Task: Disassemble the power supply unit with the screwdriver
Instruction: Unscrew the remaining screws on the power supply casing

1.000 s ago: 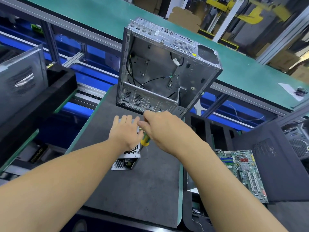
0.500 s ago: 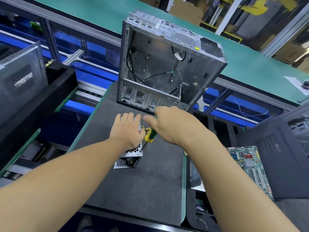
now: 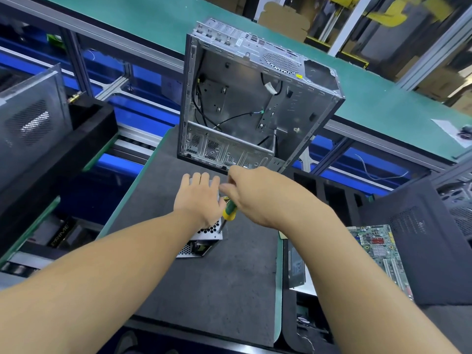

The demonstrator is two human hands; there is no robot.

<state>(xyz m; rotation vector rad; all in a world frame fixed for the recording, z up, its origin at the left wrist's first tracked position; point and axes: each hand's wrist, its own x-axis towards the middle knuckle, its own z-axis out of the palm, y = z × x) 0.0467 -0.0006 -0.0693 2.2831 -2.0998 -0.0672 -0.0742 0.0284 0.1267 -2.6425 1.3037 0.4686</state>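
A small silver power supply unit (image 3: 204, 238) with honeycomb vent holes lies on the grey mat (image 3: 204, 290), mostly hidden under my hands. My left hand (image 3: 199, 198) rests flat on top of it, fingers together, pressing it down. My right hand (image 3: 258, 195) grips a screwdriver (image 3: 228, 212) with a green and yellow handle. Its metal shaft slants down to the unit's near right top corner.
An empty silver computer case (image 3: 255, 103) stands upright just beyond my hands. A green motherboard (image 3: 378, 251) lies at the right beside a black side panel (image 3: 419, 238). Black foam trays (image 3: 63, 154) and another case panel (image 3: 28, 123) fill the left. A green conveyor belt (image 3: 383, 98) runs behind.
The screwdriver handle has come further into sight below my right hand, and the fingers have shifted on it. My left hand stays on the unit. The view has tilted slightly.
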